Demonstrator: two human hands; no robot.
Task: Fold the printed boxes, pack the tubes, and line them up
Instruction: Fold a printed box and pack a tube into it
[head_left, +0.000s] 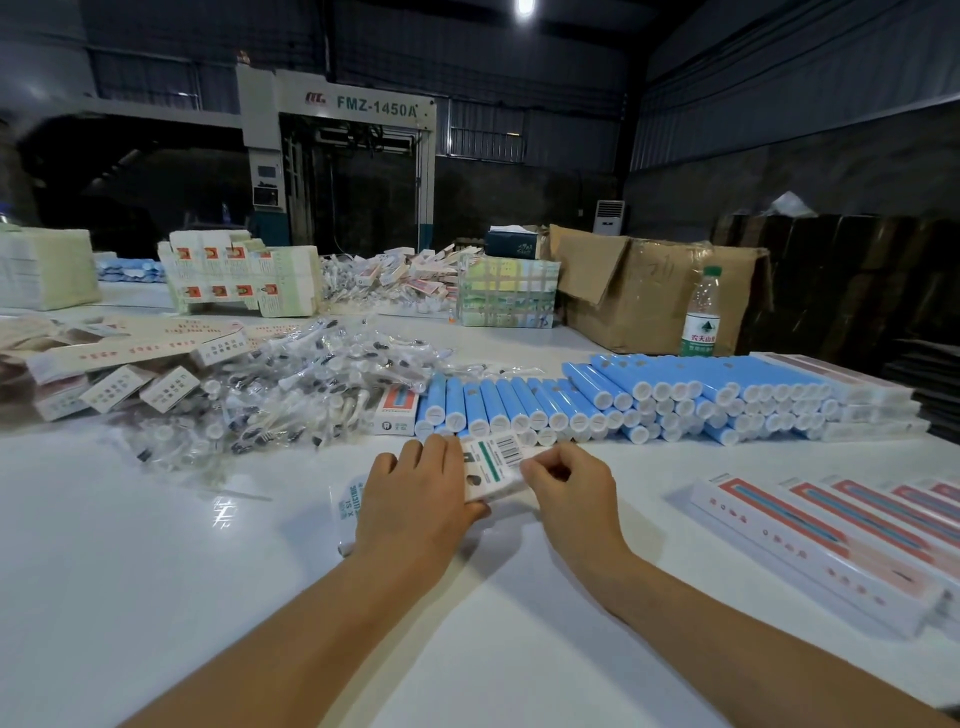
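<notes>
A white printed box (493, 462) with a barcode and a green stripe lies between my hands on the white table (156, 545). My left hand (415, 504) lies over its left part, thumb under the near edge, gripping it. My right hand (571, 488) pinches its right end with curled fingers. Just behind the box, blue tubes (649, 395) with white caps lie stacked in a long row. Folded red-and-white boxes (841, 540) are lined up side by side at the right.
A heap of clear plastic-wrapped small parts (291, 395) spreads left of the tubes. Flat box blanks (104, 358) lie at far left. A water bottle (701, 317), a cardboard carton (649, 296) and stacks of printed cartons (239, 275) stand at the back.
</notes>
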